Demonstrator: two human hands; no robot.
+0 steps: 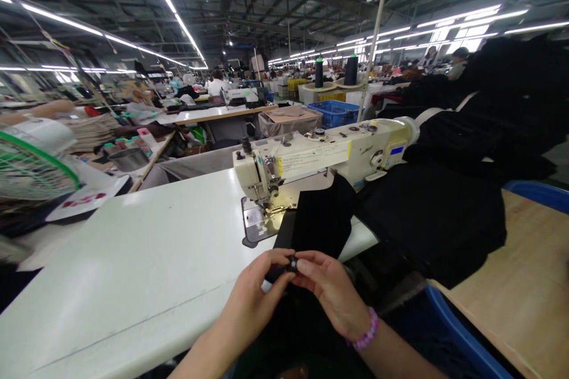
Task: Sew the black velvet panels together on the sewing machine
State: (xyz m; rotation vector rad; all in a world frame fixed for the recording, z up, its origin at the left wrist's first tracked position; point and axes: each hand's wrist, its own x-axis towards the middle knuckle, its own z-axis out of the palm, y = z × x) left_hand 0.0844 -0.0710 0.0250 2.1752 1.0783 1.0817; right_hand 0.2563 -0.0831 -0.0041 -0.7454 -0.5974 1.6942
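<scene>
My left hand (253,290) and my right hand (331,291) meet in front of the sewing machine (311,157), at the table's front edge. Between their fingertips is a small dark round piece (292,263) with a pale centre, perhaps a bobbin; its exact kind is too small to make out. Both hands are closed, thumbs and fingers pinching it from either side. Black cloth (324,213) lies just beyond the fingers, to the right of the needle area, and reaches down behind them. The metal needle plate (262,222) is bare on its left side.
A white sewing table (146,260) spreads to the left. More black cloth (435,213) is heaped on the right, beside a wooden board (524,284) and a blue crate (462,331). A green-rimmed fan (35,160) stands at far left. Black thread cones (351,71) stand behind the machine.
</scene>
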